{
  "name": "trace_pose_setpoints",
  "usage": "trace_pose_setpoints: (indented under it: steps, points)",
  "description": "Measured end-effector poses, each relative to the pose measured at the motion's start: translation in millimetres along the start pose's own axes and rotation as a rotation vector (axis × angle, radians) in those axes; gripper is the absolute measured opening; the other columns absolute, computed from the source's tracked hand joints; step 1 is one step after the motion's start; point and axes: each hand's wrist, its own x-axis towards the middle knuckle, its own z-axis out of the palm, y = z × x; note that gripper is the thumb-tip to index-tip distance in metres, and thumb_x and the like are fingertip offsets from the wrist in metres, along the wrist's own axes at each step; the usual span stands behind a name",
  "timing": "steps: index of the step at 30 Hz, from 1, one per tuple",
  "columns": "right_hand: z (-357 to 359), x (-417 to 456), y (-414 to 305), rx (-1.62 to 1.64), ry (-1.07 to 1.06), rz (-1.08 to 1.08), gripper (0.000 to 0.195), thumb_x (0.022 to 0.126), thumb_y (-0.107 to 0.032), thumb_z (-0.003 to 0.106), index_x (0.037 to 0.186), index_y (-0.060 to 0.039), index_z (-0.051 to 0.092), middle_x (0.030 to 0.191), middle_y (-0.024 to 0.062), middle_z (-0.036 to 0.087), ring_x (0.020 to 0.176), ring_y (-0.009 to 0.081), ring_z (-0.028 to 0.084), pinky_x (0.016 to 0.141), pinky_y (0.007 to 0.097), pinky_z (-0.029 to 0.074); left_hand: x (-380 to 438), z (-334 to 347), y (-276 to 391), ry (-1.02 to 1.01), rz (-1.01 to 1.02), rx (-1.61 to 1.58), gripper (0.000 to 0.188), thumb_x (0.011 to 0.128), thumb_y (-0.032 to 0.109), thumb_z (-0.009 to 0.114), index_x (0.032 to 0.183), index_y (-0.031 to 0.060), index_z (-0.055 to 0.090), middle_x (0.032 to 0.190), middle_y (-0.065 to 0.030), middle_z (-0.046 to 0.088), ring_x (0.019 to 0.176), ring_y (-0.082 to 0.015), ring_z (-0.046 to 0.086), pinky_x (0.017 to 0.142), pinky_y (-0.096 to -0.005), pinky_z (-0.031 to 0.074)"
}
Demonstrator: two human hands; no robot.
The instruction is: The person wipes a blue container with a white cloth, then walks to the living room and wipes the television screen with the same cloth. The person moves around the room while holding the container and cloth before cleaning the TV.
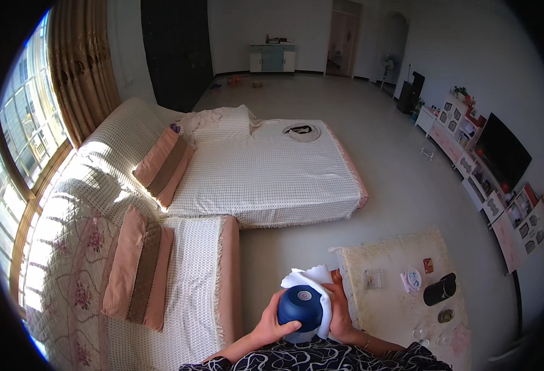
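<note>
A dark blue rounded container (299, 308) with a round emblem on top and a clearer lower part is held close to my body, between both hands. My left hand (272, 322) grips its left side, the thumb lying across the front. On the other side, my right hand (339, 308) presses a white cloth (325, 306) against the container. The cloth's loose end spreads out behind the container. The fingertips of my right hand are partly hidden by the cloth.
To the right, a table with a lace-edged cover (392, 259) bears a black kettle-like vessel (438, 290), a small hand mirror or similar round item (412, 279), a clear box (374, 279) and glasses. A sofa (262, 176) with pink cushions (137, 273) stands left and ahead.
</note>
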Motion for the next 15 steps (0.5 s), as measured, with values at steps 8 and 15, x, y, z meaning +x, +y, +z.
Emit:
trace_pose_setpoints:
  steps: [8, 15]
  points:
    - [-43.9, 64.2, 92.1, 0.246, 0.084, 0.256, 0.037, 0.099, -0.025, 0.032, 0.116, 0.0017, 0.051, 0.111, 0.0107, 0.055, 0.1, 0.0166, 0.054, 0.09, 0.0273, 0.041, 101.2, -3.0, -19.2, -0.198, -0.064, -0.041, 0.084, 0.075, 0.033, 0.076, 0.136, -0.0007, 0.03, 0.127, -0.0163, 0.046, 0.12, -0.023, 0.045, 0.103, -0.0361, 0.034]
    - [-92.4, 160.4, 80.4, 0.397, 0.03, 0.459, 0.039, 0.1, -0.028, 0.03, 0.119, -0.0011, 0.05, 0.114, 0.0105, 0.058, 0.103, 0.0126, 0.053, 0.092, 0.0282, 0.042, 221.5, -1.2, -29.7, -0.355, -0.024, -0.059, 0.091, 0.071, 0.032, 0.079, 0.138, -0.0001, 0.028, 0.131, -0.0155, 0.043, 0.125, -0.0235, 0.04, 0.106, -0.037, 0.03]
